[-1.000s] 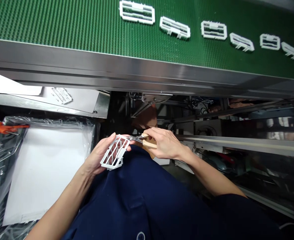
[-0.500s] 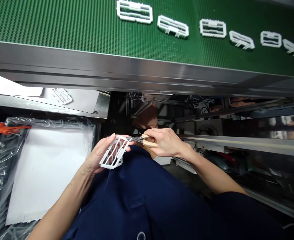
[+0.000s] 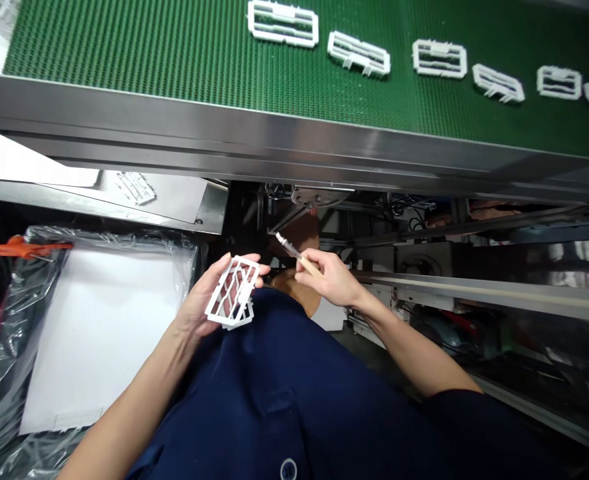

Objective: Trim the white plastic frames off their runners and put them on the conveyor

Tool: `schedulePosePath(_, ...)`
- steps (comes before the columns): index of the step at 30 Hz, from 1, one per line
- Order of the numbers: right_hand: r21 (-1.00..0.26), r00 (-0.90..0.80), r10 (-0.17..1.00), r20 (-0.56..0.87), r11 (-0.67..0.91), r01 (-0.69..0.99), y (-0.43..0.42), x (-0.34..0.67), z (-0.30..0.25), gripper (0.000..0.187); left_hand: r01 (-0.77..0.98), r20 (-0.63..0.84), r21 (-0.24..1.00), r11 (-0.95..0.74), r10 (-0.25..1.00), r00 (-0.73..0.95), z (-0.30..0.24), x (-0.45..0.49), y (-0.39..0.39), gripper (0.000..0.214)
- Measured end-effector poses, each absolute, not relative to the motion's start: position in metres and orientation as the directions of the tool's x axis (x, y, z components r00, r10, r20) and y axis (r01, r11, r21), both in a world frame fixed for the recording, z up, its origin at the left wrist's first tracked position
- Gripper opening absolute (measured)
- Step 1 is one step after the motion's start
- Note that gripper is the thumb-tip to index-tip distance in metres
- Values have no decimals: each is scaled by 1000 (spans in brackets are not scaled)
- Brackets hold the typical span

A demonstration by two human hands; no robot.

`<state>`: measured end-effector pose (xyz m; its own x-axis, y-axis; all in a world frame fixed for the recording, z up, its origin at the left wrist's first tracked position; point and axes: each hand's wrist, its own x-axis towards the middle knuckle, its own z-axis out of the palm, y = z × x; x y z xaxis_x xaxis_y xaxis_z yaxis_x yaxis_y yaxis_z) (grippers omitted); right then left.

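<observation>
My left hand (image 3: 200, 307) is closed around a white plastic grille frame (image 3: 245, 292), a slotted rectangle tilted in front of my body. A second white frame (image 3: 247, 315) shows partly beneath it. To the right, my right hand (image 3: 333, 280) grips a pair of nippers (image 3: 310, 266) by the tan handles. The nippers point up and left, apart from the frames. At their tip is a small white piece (image 3: 280, 239), blurred; I cannot tell what it is.
Ahead runs a green conveyor belt (image 3: 174, 60) with a metal side rail (image 3: 199, 117), carrying several white frames (image 3: 359, 53). At left, another frame (image 3: 137, 188) lies on a pale shelf. Below it, a plastic-lined box holds a white sheet (image 3: 99, 333), with an orange clamp (image 3: 21, 247) at its edge.
The nippers have moved away from the frames, up and tilted, with a white piece now at the tip. My left hand has turned the frames slightly. The whole view has shifted a little.
</observation>
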<state>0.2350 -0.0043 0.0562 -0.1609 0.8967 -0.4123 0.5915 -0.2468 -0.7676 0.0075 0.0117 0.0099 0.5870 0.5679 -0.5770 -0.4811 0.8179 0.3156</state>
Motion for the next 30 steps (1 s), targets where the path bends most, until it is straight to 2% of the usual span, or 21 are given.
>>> schedulePosePath(2,-819,-66,877,-475,-413,399,-7,229,49,14,-537,-586,297,790,595,550,10,10,16,36)
schedulePosePath(4,-829,-50,840,-540,-520,205,-13,222,42,20,-572,-591,294,766,616,522,11,12,20,37)
schedulePosePath(6,-823,-70,820,-568,-564,69,-18,213,37,25,-592,-590,293,751,630,506,11,13,23,36)
schedulePosePath(10,-825,-90,828,-553,-560,-82,-26,193,34,31,-619,-594,299,727,649,475,12,15,26,34)
schedulePosePath(13,-824,-111,834,-540,-551,-132,-28,176,36,34,-631,-578,310,712,667,469,10,16,27,34)
schedulePosePath(19,-885,-64,887,-458,-462,-62,-24,160,38,31,-649,-541,310,694,690,480,8,19,26,28)
schedulePosePath(21,-889,-46,895,-443,-446,-102,-21,167,37,29,-663,-537,313,680,702,467,8,19,26,28)
schedulePosePath(25,-898,29,911,-412,-400,-185,-15,191,37,27,-672,-547,331,662,715,435,6,18,28,36)
schedulePosePath(30,-919,105,916,-386,-373,-127,-15,204,38,28,-671,-557,310,673,701,446,5,17,29,48)
